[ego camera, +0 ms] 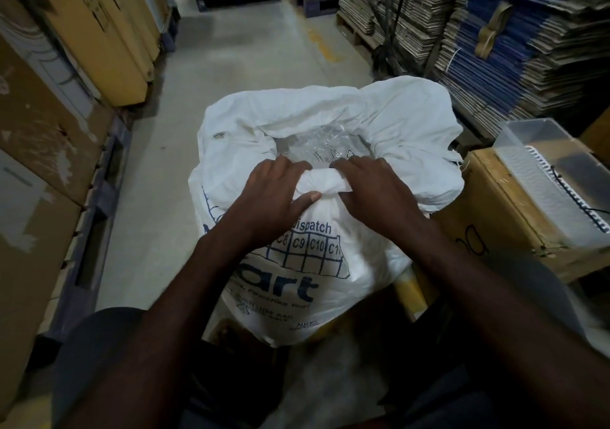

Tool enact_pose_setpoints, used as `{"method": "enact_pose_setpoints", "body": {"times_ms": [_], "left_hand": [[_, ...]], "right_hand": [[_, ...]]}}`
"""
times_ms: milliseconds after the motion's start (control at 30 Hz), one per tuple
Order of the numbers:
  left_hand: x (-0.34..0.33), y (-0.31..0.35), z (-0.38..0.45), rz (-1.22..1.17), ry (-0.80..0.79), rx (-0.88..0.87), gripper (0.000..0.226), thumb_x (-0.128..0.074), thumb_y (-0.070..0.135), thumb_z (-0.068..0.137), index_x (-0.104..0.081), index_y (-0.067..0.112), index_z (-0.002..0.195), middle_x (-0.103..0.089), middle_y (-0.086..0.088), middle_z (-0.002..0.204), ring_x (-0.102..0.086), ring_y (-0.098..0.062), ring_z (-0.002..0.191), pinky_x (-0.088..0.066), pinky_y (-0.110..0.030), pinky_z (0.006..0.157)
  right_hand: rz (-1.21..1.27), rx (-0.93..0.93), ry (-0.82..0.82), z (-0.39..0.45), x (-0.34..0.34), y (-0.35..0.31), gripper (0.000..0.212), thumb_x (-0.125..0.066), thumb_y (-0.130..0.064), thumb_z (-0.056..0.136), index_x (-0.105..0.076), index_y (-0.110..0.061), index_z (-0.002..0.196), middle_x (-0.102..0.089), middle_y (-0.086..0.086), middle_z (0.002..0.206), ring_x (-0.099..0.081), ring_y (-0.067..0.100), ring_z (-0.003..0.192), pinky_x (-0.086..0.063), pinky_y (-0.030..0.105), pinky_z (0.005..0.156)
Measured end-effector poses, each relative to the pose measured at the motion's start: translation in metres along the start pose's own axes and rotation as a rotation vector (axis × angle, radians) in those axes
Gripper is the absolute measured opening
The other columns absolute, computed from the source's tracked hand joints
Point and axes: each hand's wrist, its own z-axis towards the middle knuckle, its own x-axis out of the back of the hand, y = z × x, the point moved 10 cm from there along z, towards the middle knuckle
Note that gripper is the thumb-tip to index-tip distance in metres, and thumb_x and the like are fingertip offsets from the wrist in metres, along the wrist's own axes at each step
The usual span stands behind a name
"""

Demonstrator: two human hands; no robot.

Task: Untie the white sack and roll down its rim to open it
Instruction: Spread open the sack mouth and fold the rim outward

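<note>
A white woven sack with blue print stands on the floor in front of me, its mouth open. The rim is rolled down into a thick fold all around. Clear plastic packets show inside the opening. My left hand grips the near part of the rolled rim, thumb underneath. My right hand grips the same fold just to the right, fingers curled over it. The two hands are almost touching.
Tall cardboard boxes line the left on a pallet. Stacks of flattened cartons fill the right. A brown box with a clear plastic tray on it sits right beside the sack. A grey floor aisle runs ahead.
</note>
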Motion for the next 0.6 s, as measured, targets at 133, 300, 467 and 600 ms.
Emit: {"method": "enact_pose_setpoints", "body": {"times_ms": [133, 300, 467, 600], "left_hand": [[0.009, 0.004, -0.001, -0.024, 0.020, -0.100, 0.038, -0.077, 0.028, 0.085, -0.063, 0.019, 0.119, -0.061, -0.003, 0.112, -0.055, -0.028, 0.100, -0.040, -0.038, 0.084], [0.016, 0.012, -0.005, 0.069, 0.065, -0.110, 0.031, -0.060, 0.005, 0.066, -0.049, 0.026, 0.086, -0.048, 0.010, 0.078, -0.045, -0.024, 0.075, -0.027, -0.036, 0.069], [0.017, 0.011, -0.002, 0.037, 0.086, -0.036, 0.036, -0.068, 0.007, 0.069, -0.059, 0.024, 0.100, -0.057, 0.006, 0.087, -0.056, -0.030, 0.078, -0.039, -0.036, 0.066], [-0.020, 0.005, -0.003, 0.068, -0.190, -0.040, 0.073, -0.072, 0.059, 0.081, -0.056, 0.033, 0.148, -0.063, 0.006, 0.142, -0.054, -0.027, 0.110, -0.048, -0.044, 0.093]], "right_hand": [[0.354, -0.025, -0.277, -0.013, -0.024, 0.002, 0.074, -0.064, -0.055, 0.079, -0.053, -0.028, 0.147, -0.054, -0.004, 0.116, -0.056, 0.016, 0.111, -0.039, 0.039, 0.104], [0.430, 0.110, -0.244, -0.013, -0.017, -0.008, 0.046, -0.083, -0.036, 0.083, -0.065, -0.022, 0.123, -0.061, -0.003, 0.113, -0.059, 0.014, 0.105, -0.046, 0.027, 0.088], [0.116, 0.114, -0.047, -0.008, 0.002, -0.014, 0.031, -0.068, -0.029, 0.083, -0.055, -0.025, 0.111, -0.059, -0.004, 0.097, -0.061, 0.024, 0.089, -0.049, 0.041, 0.065], [0.049, 0.156, 0.026, -0.009, 0.004, -0.023, 0.030, -0.066, -0.021, 0.080, -0.058, -0.018, 0.109, -0.054, 0.003, 0.097, -0.057, 0.030, 0.073, -0.030, 0.032, 0.054]]}}
